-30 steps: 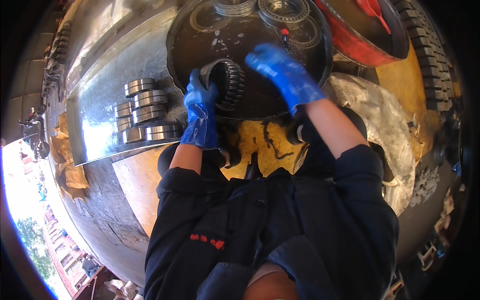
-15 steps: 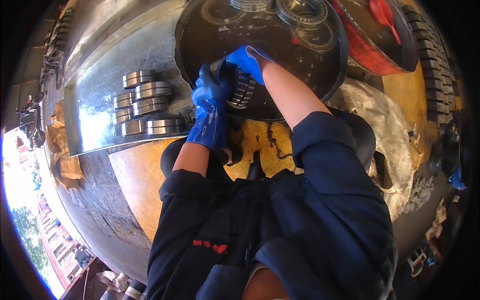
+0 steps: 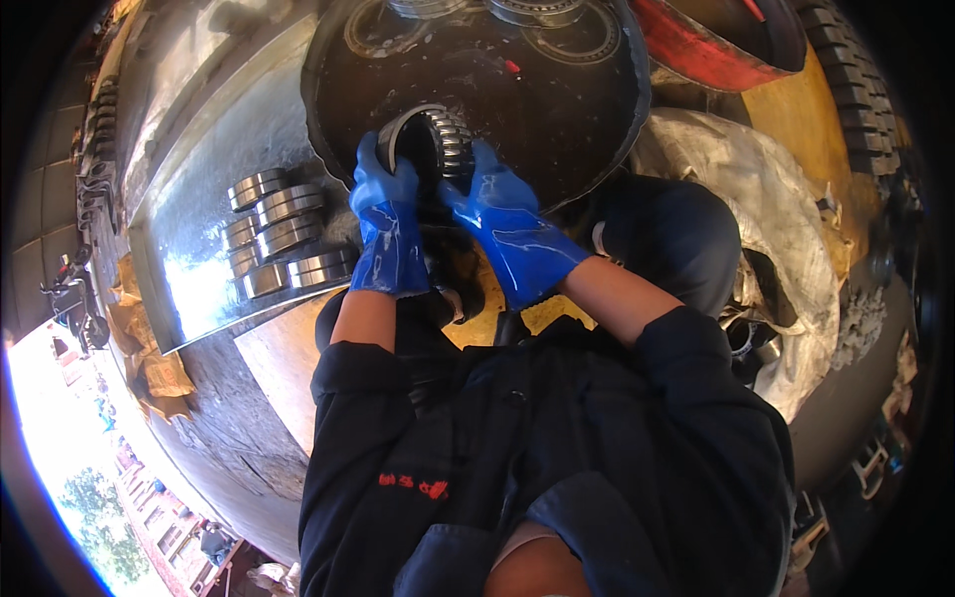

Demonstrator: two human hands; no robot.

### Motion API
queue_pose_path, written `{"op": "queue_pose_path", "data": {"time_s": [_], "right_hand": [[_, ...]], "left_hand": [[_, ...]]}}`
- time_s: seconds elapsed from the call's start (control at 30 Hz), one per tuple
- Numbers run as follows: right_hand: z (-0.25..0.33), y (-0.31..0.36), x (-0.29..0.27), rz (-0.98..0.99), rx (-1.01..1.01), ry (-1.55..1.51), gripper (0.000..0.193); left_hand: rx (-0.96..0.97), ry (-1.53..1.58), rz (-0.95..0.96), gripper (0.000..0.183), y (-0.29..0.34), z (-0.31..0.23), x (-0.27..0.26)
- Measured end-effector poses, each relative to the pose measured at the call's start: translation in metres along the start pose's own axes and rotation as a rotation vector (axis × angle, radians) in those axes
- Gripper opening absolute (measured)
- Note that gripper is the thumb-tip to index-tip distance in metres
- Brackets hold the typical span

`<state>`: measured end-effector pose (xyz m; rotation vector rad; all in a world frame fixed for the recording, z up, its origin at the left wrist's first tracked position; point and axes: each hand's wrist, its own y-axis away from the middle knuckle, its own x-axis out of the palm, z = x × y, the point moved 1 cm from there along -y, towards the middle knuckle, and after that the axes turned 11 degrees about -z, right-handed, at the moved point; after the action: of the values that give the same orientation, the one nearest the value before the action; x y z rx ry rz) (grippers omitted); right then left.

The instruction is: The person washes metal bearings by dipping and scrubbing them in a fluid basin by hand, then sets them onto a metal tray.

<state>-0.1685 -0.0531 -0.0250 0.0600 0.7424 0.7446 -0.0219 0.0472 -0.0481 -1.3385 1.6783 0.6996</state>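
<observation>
The roller bearing was tilted at the frame's upper centre, clasped from opposite sides by the left hand and right hand, seemingly for steadiness. The dark basin lay beneath, perhaps catching drips; rings stood stacked, left, apparently saving room.

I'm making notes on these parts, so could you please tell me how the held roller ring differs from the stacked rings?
Surface: the held roller ring shows a row of rollers, while the stacked rings have smooth, shiny sides.
Pose: the held roller ring is tilted between the gloved left hand and right hand; the stacked rings lie flat on the metal tray.
Both are round and look metallic.
</observation>
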Motion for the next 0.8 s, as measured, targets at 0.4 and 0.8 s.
{"op": "queue_pose_path", "data": {"time_s": [0.4,0.8], "right_hand": [[0.017,-0.111,-0.006,0.347,0.014,-0.369,0.036],[-0.002,-0.091,0.035,-0.116,0.204,-0.436,0.044]], "left_hand": [[0.070,0.088,-0.018,0.063,0.003,0.005,0.009],[0.237,0.059,-0.037,0.065,-0.004,0.022,0.012]]}}
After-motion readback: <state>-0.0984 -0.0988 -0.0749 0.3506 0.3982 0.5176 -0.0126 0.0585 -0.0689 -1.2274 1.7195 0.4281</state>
